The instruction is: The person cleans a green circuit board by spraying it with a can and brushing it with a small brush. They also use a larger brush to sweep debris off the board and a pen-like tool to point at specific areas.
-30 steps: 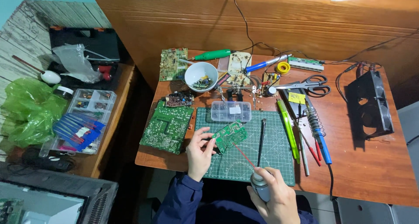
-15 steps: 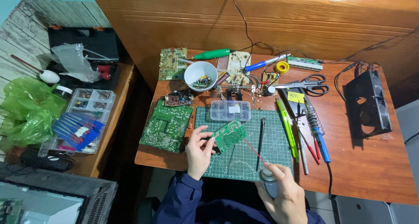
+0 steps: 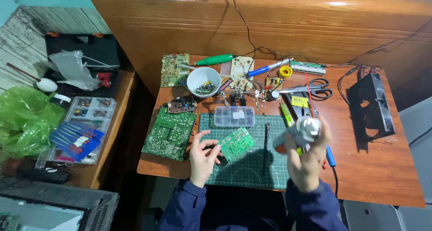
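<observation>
My left hand [image 3: 203, 156] rests on the green cutting mat [image 3: 252, 170] and grips the left edge of a small green circuit board [image 3: 237, 143], tilted up off the mat. My right hand [image 3: 305, 158] is raised over the mat's right edge, shut on a silver spray can [image 3: 305, 130] with a thin red straw [image 3: 309, 94] pointing up and away. A black pen-like tool [image 3: 266, 139] lies on the mat between my hands.
A larger green board [image 3: 170, 133] lies left of the mat, a clear parts box [image 3: 234, 116] and white bowl [image 3: 203, 80] behind it. Scissors [image 3: 315, 88], screwdrivers, a solder reel and a black fan [image 3: 369, 106] sit right. A side table holds a green bag [image 3: 24, 118].
My right hand has lifted the spray can up from the near edge and moved it right, turning the red straw from pointing at the board to pointing away. My left hand keeps the board.
</observation>
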